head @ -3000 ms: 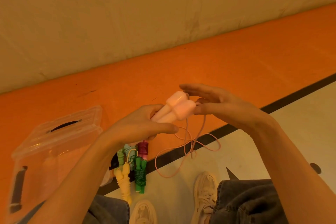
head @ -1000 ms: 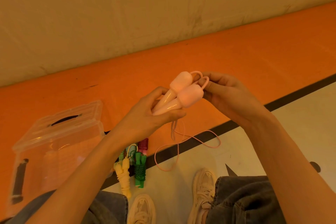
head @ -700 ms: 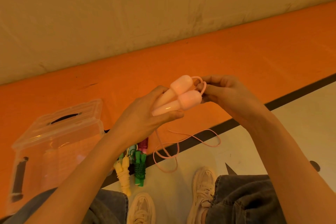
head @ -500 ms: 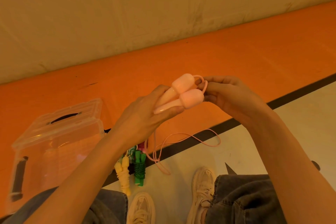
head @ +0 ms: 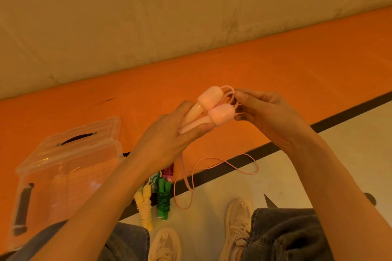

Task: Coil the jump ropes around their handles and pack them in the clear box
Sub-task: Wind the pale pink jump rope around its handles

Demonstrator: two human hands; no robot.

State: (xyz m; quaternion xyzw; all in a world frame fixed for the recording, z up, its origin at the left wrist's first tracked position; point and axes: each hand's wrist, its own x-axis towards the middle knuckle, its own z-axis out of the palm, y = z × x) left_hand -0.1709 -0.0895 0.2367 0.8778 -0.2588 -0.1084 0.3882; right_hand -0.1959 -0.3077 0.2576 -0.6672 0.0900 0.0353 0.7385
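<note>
My left hand (head: 169, 137) grips the two pink jump rope handles (head: 209, 106) side by side, their thick ends pointing up and right. At those thick ends my right hand (head: 263, 112) pinches the thin pink cord where it loops out. The rest of the pink cord (head: 212, 168) hangs below my left hand and trails in loose loops on the floor. The clear box (head: 67, 167) stands at the left with its lid raised. Coiled yellow (head: 145, 205), green (head: 163, 199) and dark pink (head: 168, 171) ropes lie on the floor beside the box.
An orange floor band (head: 297, 65) runs below a beige wall. A black line (head: 339, 116) separates it from the pale floor. My two shoes (head: 238, 216) and jeans-clad knees (head: 284, 233) fill the bottom of the view.
My right hand closed from flat beside the handles to a pinch on the cord at their tops. The hanging cord swung left and its floor loops shifted. The handles rose slightly.
</note>
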